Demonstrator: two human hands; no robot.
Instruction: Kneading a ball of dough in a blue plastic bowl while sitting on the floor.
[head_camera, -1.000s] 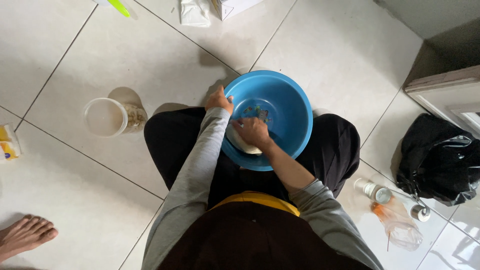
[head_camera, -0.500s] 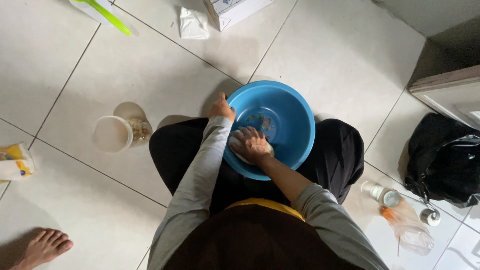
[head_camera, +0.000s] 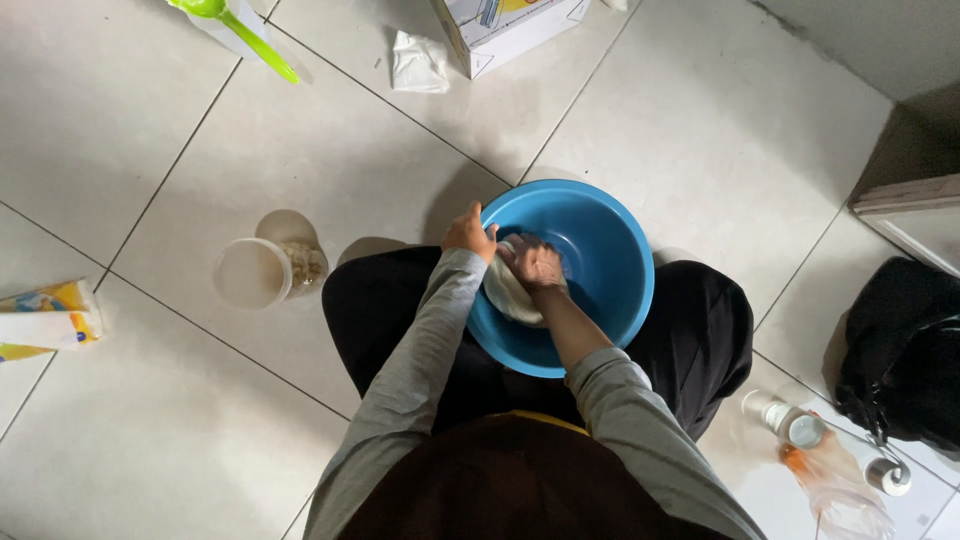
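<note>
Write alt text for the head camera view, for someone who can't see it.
Seen from above, a seated person presses pale dough in a blue bowl on their lap with the right hand, the left hand gripping the rim. A lidded jar stands on the tiled floor.

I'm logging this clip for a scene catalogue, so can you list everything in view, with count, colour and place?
Basin: one, blue, on the person's lap, centre.
Dough-like lump: one, whitish, inside the basin at its left wall.
Lidded tub: one, clear with a pale lid, on the floor left of the knees.
Scoop: one, green, top left on the floor.
Cardboard box: one, white, top centre.
Crumpled wrapper: one, white, beside the box.
Packet: one, yellow and white, left edge.
Bag: one, black, right edge.
Bottles: a few, clear, bottom right; exact count unclear.
Floor tiles: pale grey.
Left hand: fingers gripping the basin's rim.
Right hand: pressing on the lump.
</note>
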